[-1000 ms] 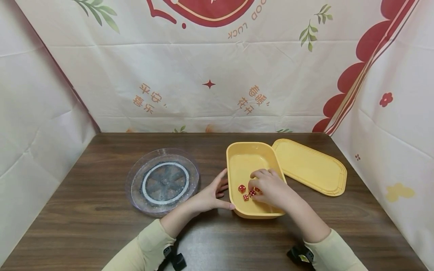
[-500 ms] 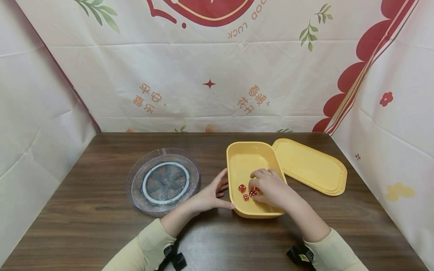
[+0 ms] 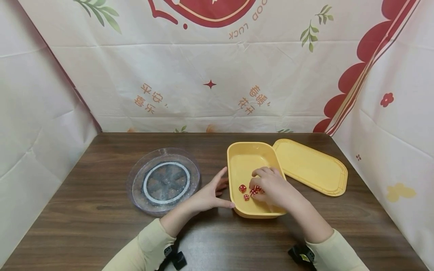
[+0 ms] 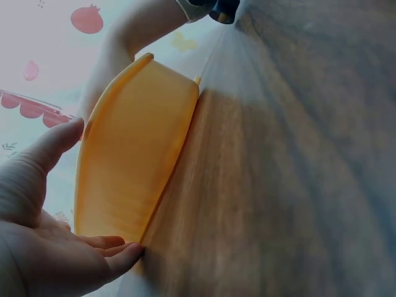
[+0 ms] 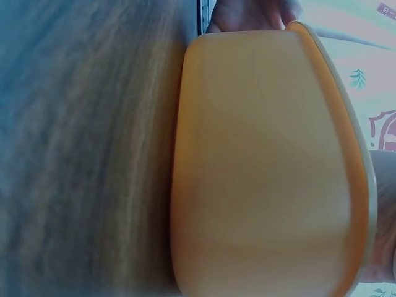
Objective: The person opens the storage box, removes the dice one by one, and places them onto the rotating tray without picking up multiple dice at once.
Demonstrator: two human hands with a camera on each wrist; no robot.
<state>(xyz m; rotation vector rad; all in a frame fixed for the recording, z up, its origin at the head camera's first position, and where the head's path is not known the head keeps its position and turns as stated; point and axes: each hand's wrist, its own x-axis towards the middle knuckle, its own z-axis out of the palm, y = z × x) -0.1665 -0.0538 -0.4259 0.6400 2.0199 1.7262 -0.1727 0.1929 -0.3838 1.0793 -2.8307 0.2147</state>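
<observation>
My right hand (image 3: 271, 188) reaches into a yellow plastic box (image 3: 242, 160), its fingers and thumb curled round some small red dice (image 3: 257, 189) with white dots. Two more dice, one red die (image 3: 242, 188) and a smaller one (image 3: 246, 197), lie on the box floor left of that hand. Along the box's left side, my left hand (image 3: 210, 195) stands with thumb and fingers spread; its thumb touches the near left corner. The left wrist view shows the left fingers (image 4: 114, 253) at the box's outer wall. In the right wrist view, the box wall (image 5: 266, 161) hides the right fingertips.
A yellow lid (image 3: 310, 167) lies flat right of the box, touching or close to its rim. On the left is a round clear plastic tray (image 3: 135, 188) with a pale ring inside. Printed cloth (image 3: 210, 60) walls the brown wooden table (image 3: 84, 195) behind and at both sides.
The right fingers have shifted slightly among the dice, and more dice show between thumb and fingers. The left hand, box, lid and tray stay put.
</observation>
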